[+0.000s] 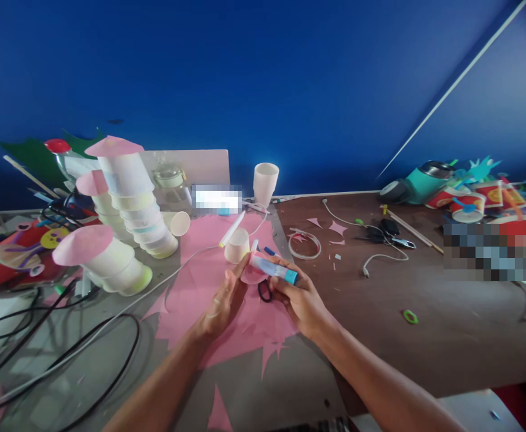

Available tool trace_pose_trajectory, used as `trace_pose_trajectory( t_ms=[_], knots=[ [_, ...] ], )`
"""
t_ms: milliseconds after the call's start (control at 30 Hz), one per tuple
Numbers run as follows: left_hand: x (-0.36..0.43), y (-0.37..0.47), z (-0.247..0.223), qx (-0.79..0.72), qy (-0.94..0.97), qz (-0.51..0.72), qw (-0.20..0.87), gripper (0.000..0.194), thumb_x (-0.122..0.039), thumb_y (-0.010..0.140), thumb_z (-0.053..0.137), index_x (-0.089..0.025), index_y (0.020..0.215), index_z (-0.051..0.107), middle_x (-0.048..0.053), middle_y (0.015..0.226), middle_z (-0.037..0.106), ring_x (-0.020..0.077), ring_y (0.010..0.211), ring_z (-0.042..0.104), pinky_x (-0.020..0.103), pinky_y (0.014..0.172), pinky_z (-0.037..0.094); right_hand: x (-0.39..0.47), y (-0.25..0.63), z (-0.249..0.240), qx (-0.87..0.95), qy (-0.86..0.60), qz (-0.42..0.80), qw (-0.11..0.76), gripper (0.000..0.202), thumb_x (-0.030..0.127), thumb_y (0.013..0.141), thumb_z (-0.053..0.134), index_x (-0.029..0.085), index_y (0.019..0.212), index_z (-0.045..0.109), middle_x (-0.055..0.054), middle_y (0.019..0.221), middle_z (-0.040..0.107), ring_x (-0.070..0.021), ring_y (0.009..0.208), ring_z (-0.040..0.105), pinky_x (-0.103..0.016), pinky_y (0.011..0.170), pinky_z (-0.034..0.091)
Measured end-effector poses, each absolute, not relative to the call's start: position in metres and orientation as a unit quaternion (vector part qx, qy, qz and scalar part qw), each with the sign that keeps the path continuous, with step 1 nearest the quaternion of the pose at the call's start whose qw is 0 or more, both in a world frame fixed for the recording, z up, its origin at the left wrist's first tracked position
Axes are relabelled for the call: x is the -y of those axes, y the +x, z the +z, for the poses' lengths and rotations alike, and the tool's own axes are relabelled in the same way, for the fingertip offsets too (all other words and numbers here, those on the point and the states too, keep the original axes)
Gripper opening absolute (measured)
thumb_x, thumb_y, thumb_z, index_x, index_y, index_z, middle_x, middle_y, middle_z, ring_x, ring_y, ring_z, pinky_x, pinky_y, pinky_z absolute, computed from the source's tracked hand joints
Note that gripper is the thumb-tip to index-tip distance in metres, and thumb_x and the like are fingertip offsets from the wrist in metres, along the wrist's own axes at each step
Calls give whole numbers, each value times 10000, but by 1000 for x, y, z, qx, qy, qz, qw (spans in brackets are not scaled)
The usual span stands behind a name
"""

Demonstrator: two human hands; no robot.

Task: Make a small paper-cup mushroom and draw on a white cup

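Near the middle of the table, my right hand (301, 294) is closed around a clear and blue glue tube (274, 268), its blue end pointing right. My left hand (224, 300) pinches the left edge of a small pink paper piece (252, 276), which lies under the tube's left end. Dark scissor handles (265, 291) show beside my right fingers. Just behind my hands stands a white paper cup (236, 246) with a white marker (232, 229) next to it. Pink paper sheets (200, 270) lie beneath.
Stacked white cups with pink cone tops (130, 174) stand at the left, near black cables (132, 354). Another white cup (265, 183) is by the blue wall. Pink scraps (337, 228), a white cable (330, 210) and keys (404, 242) lie at the right.
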State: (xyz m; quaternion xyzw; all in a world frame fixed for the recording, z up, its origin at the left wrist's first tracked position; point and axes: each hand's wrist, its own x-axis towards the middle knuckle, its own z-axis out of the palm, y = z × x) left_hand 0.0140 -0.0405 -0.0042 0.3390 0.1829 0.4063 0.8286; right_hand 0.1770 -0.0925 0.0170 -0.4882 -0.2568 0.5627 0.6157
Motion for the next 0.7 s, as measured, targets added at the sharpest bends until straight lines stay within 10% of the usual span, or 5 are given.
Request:
trace_pose_trajectory(
  t_ms=[267,700],
  knots=[
    [16,-3,17,-244,263,389,849,588,-641,969,491,-134,1005,788,123,972,809,253,879,750,364,798,579,105,188,23,586,-486,399,511,317,322,876,731,241,1182,743,-102,1159,764,-260,951,730,-368,814,577],
    [26,5,5,-198,307,359,859,691,-739,919,481,-190,1236,756,151,1394,684,374,1387,534,519,1199,348,107,182,6,719,-465,214,470,354,230,959,613,285,1307,649,-83,1158,782,-256,1009,741,-407,887,583]
  ],
)
